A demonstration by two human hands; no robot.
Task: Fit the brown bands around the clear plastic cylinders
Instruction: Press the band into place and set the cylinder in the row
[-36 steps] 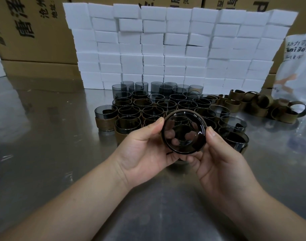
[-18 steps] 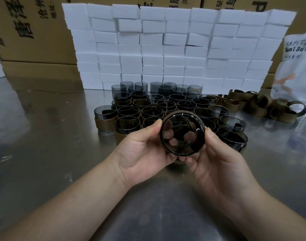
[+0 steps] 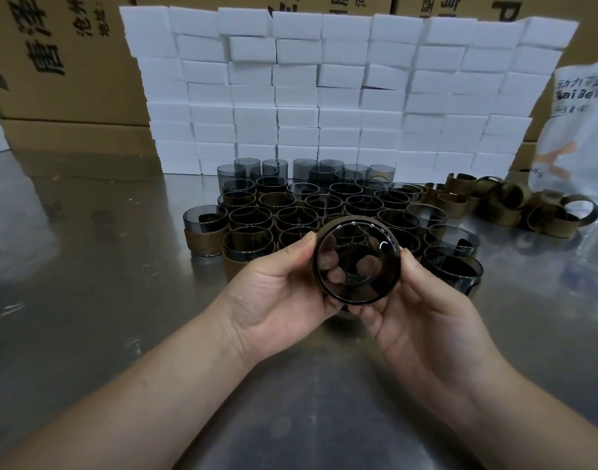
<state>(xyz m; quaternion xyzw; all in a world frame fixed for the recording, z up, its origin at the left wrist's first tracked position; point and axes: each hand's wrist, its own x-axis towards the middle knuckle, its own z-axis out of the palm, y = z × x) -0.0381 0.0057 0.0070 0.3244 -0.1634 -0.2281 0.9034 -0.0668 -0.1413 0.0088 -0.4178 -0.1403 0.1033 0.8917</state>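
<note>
We hold a cylinder [image 3: 357, 262] between left hand [image 3: 277, 293] and right hand [image 3: 423, 310], just before the cluster [image 3: 324, 205] in the middle of the table [image 3: 87, 266]. Bands [image 3: 514, 205] lie right of the cluster, blocks [image 3: 324, 89] stacked behind it, cartons [image 3: 60, 62] behind those, a bag [image 3: 582, 130] at the table's right edge.

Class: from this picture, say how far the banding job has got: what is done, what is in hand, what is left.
Done: many banded cylinders stand clustered. In hand: left hand and right hand hold one cylinder, a brown band round it. Left: bare cylinders in the back row, loose bands at right.
</note>
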